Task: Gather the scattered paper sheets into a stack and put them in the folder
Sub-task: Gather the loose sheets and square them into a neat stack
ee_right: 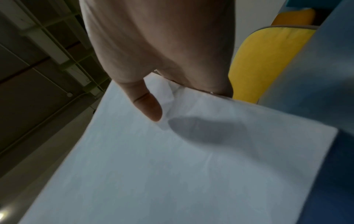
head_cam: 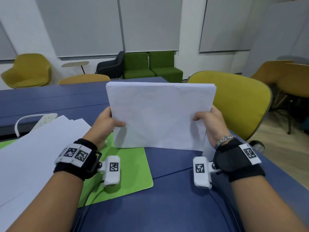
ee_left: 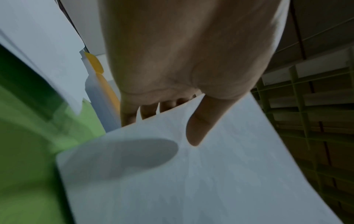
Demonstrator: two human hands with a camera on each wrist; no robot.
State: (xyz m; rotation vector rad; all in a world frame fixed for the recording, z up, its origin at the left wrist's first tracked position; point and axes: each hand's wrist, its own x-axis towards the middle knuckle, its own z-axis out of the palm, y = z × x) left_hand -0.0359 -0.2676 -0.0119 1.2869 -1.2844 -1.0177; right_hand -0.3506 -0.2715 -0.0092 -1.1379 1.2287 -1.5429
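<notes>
Fingers of left hand point(head_cam: 107, 121) & right hand point(head_cam: 211, 122) hidden behind paper stack point(head_cam: 160, 114) | green folder point(head_cam: 127, 166) partly covered, lower left | wrist views blurred

No word, number, brand or label can be read in any view. The only printed marks are black-and-white square code patterns with no legible characters: on the white wristband tags point(head_cam: 76, 154) and the white camera block point(head_cam: 112, 170) behind the fingers of the left hand point(head_cam: 107, 122), and on the wristband tag point(head_cam: 249, 153) and camera block point(head_cam: 201, 171) behind the fingers of the right hand point(head_cam: 211, 122). The stack of paper sheets point(head_cam: 160, 114) pinched between both sets of fingers shows a blank face.
</notes>
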